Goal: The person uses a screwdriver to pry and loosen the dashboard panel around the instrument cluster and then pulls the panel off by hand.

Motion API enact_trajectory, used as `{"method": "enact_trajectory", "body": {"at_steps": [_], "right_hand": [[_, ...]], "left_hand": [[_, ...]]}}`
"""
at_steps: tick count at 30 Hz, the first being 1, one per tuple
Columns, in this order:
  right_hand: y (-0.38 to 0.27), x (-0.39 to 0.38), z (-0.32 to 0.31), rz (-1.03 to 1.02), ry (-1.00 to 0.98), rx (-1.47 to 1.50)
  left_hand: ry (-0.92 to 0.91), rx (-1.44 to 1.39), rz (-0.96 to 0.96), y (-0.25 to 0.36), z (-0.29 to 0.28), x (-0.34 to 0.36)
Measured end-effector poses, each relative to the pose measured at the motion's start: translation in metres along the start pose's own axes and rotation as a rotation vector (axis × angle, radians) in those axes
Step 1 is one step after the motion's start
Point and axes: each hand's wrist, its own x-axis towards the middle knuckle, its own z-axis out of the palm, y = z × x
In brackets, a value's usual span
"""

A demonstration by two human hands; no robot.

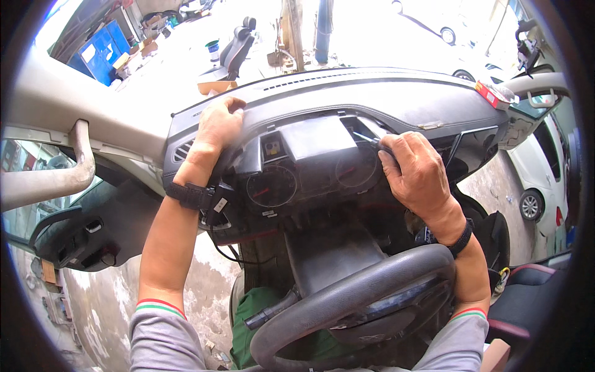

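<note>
The left forearm (164, 248) is stretched forward, its left hand (218, 125) seen from the back with the fingers (233, 103) bent toward the right, while the right forearm (471, 273) leans inward and the right hand (418, 173), back side upward, has its own fingers curled in a grip.

The instrument cluster (316, 177) is dark, with two round dials, each bearing a reddish needle. The dashboard (403, 93), dark grey with a long row of slots along its far edge, spreads beyond and to both sides of the cluster. Just above the cluster's right dial, a slim tool (365, 137) is held aslant, its bright metallic shaft pointing left.
</note>
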Motion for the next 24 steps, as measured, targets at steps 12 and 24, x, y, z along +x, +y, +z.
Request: {"method": "enact_trajectory", "body": {"at_steps": [12, 24], "right_hand": [[0.005, 0.001, -0.006, -0.159, -0.085, -0.175], [0.010, -0.009, 0.002, -0.089, -0.054, -0.154]], "left_hand": [[-0.018, -0.016, -0.034, 0.008, -0.004, 0.000], [-0.056, -0.088, -0.074, -0.001, -0.001, 0.006]]}}
